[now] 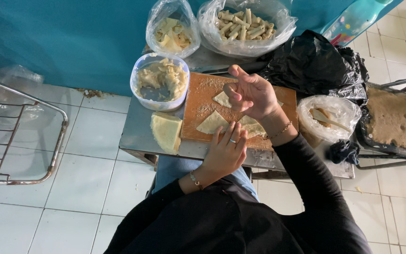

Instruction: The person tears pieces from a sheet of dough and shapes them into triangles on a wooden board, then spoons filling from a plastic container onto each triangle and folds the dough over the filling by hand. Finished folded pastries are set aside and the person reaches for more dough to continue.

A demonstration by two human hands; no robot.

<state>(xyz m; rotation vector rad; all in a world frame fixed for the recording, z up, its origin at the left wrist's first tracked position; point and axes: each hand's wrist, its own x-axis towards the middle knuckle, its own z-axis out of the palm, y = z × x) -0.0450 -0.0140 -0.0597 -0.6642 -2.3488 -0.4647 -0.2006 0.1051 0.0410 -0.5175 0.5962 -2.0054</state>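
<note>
A wooden cutting board (197, 101) lies on a small metal table (137, 134) and carries thin pale dough wrappers (212, 123). My left hand (225, 153) rests flat on the board's near edge, its fingers on a wrapper. Over the board hovers my right hand (252, 94), fingers curled and pinched together; whether something small sits in them I cannot tell. A round plastic tub of pale filling (160, 80) stands left of the board. A folded stack of wrappers (167, 131) lies beside the board at the table's front left.
Two clear bags stand at the back, one with cut pieces (172, 33), one with rolled pastries (245, 24). A black plastic bag (313, 63) and a clear bag holding a stick (327, 117) sit right. A worn chair seat (395, 120) is far right, a wire rack (19, 136) left.
</note>
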